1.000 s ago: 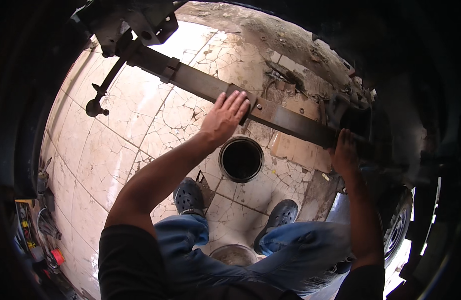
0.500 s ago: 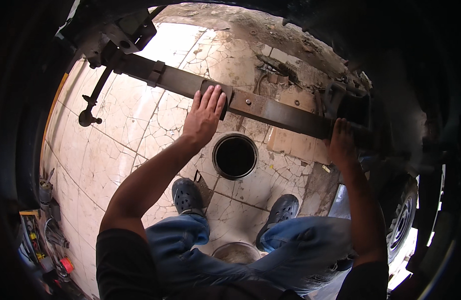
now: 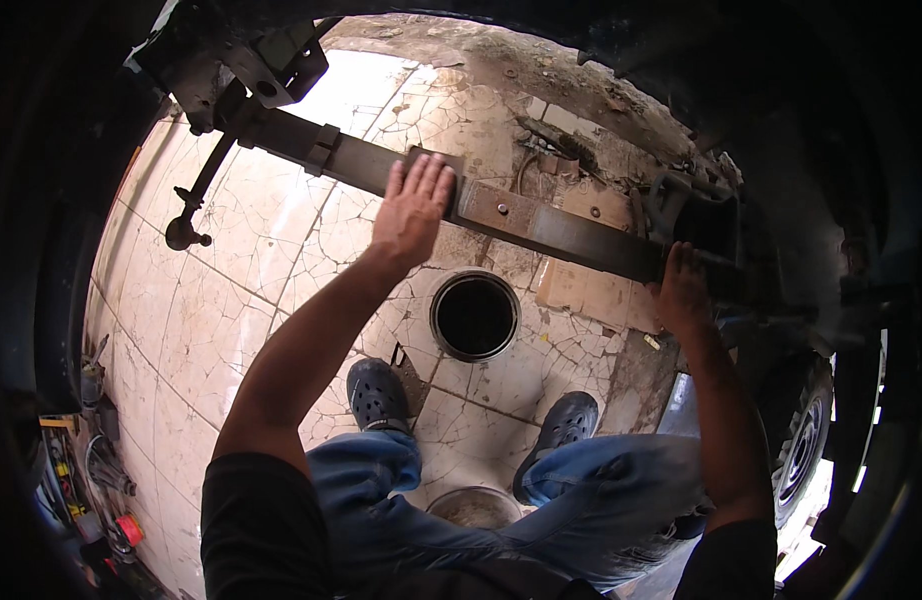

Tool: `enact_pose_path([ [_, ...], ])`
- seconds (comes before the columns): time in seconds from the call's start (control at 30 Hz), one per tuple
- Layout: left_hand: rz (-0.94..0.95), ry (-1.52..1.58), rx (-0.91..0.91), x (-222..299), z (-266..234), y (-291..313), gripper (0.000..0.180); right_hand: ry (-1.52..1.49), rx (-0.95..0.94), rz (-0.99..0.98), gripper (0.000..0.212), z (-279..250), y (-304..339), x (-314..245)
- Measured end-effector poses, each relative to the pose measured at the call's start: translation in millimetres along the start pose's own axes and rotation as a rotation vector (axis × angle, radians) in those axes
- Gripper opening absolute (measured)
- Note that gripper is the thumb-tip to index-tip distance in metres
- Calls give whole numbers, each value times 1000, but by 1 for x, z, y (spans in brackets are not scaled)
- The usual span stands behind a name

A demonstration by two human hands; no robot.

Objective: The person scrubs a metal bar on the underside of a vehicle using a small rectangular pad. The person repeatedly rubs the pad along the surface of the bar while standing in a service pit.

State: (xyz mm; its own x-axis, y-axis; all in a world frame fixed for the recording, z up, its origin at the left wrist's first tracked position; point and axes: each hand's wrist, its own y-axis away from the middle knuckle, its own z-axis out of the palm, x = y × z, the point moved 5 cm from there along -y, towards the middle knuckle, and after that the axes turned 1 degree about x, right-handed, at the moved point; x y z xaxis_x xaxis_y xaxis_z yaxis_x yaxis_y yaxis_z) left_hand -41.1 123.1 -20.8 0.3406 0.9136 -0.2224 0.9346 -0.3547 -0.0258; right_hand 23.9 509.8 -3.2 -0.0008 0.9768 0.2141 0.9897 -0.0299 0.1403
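Note:
A long dark leaf spring (image 3: 586, 237) runs across in front of me, from the upper left to the right. A small dark flat metal piece (image 3: 444, 168) lies on it near the middle, partly hidden by my left hand (image 3: 413, 208). That hand is open, its fingers stretched flat and close together on the piece. My right hand (image 3: 686, 290) is closed over the spring near its right end, fingers across the top and thumb toward the near side. Right of the piece, a bolt head (image 3: 502, 209) shows in a rusty patch of the spring.
A rod with a ball joint (image 3: 184, 233) hangs at the left, below a bracket (image 3: 274, 78). On the cracked tiles stand a round open container (image 3: 474, 315) and my shoes (image 3: 378, 392). Cardboard (image 3: 591, 295) lies beyond; tools (image 3: 73, 495) at lower left, a wheel (image 3: 806, 440) at right.
My left hand has shifted slightly away from me, and the flat metal piece under it has moved the same way on the spring. My right hand stays put. The view has shifted slightly.

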Motion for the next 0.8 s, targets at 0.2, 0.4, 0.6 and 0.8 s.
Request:
enact_pose_path([
  [0.2, 115, 90, -76, 44, 0, 19, 81, -9, -43, -9, 89, -7, 0, -5],
  [0.4, 20, 128, -4, -20, 2, 17, 87, -12, -10, -21, 89, 2, -2, 1],
  [0.6, -89, 29, 35, -45, -1, 26, 83, 21, -14, 3, 89, 3, -3, 1],
  [0.8, 47, 153, 82, -18, 0, 25, 76, 59, -34, 8, 88, -3, -1, 1],
])
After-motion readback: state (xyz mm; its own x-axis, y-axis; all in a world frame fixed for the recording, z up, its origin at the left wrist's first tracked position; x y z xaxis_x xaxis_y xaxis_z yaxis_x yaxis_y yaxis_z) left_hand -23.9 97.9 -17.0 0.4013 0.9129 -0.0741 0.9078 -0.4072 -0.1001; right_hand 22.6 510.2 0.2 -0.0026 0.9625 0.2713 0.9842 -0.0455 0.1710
